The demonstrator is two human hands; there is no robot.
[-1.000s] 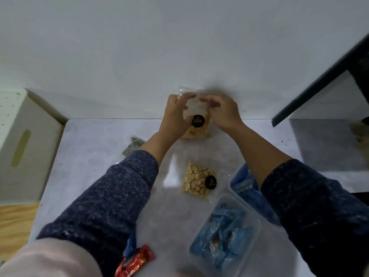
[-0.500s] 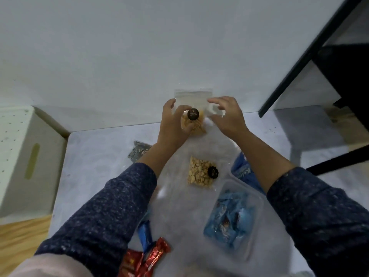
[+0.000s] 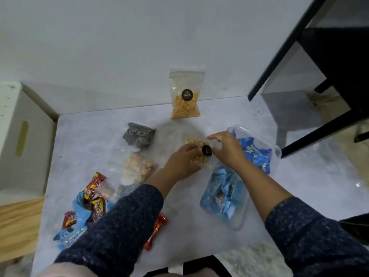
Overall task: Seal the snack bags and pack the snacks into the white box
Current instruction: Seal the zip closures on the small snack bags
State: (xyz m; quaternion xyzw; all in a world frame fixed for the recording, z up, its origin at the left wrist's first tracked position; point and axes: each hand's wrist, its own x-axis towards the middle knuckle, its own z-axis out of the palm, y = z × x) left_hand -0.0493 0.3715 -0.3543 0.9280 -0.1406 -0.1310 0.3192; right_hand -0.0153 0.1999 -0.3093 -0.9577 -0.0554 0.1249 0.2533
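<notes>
Both hands pinch the nut bag (image 3: 199, 154) mid-table: left hand (image 3: 182, 163) curls under it, right hand (image 3: 227, 149) nips its top edge by the black sticker (image 3: 206, 151), writing too small to read. From the left: white box (image 3: 24, 136) with a slot handle against the wall, red and blue candy wrappers (image 3: 87, 204) heaped on the pale marbled table (image 3: 89, 136), a pink puff bag (image 3: 137, 168), a dark patterned pouch (image 3: 139, 135), a chip bag (image 3: 184, 94) upright against the white wall, and a clear tub (image 3: 276, 151) holding blue packets
</notes>
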